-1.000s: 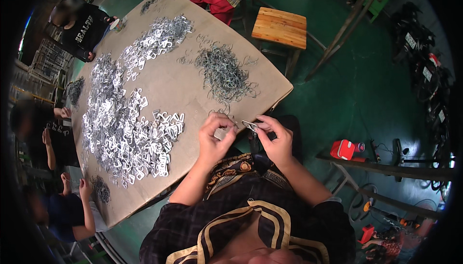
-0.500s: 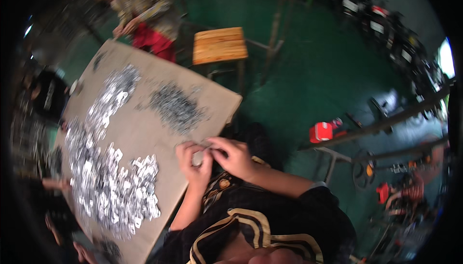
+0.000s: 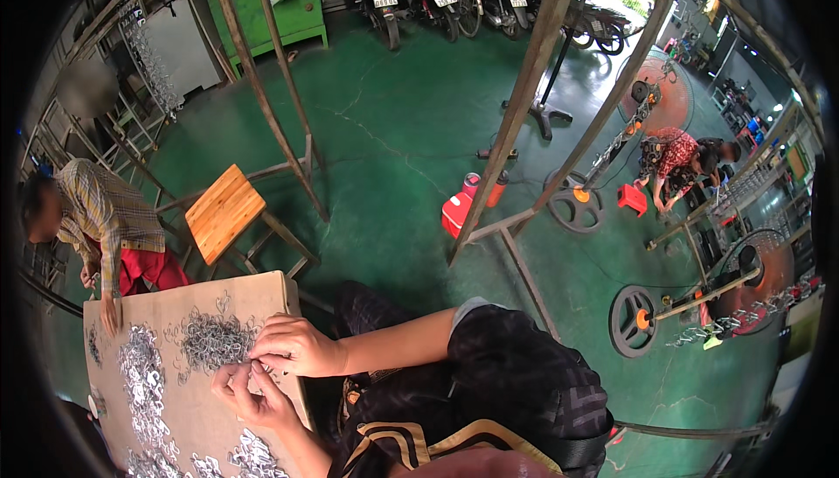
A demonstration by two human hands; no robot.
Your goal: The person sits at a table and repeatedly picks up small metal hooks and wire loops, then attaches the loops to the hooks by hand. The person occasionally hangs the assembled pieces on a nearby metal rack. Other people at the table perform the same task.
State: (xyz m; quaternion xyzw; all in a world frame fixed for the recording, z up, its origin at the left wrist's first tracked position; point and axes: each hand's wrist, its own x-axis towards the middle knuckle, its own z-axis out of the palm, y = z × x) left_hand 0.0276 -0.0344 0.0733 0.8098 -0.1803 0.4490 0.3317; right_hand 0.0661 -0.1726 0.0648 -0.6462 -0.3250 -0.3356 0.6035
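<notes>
My left hand (image 3: 253, 398) and my right hand (image 3: 301, 345) meet above the near right part of the table, fingertips pinched together. Whatever lies between the fingertips is too small and covered to make out. Just beyond them, a tangled heap of thin grey wire hooks (image 3: 210, 338) lies on the brown tabletop (image 3: 266, 290). Farther left, a long spread of shiny flat metal pieces (image 3: 144, 382) runs toward me, with more such pieces (image 3: 255, 453) beside my left forearm.
A co-worker in a checked shirt (image 3: 109, 203) leans at the table's far left corner. Beyond the table stands a wooden stool (image 3: 225, 214). Metal frame posts (image 3: 516, 120) rise ahead, near a red box (image 3: 455, 213). Fans (image 3: 657, 98) and people crouching (image 3: 677, 159) are farther right.
My view has swung to the right, bringing the motorcycles and fans into clearer sight. My hands stay pinched together, now beside the wire hooks. The co-worker's one hand has come down onto the table.
</notes>
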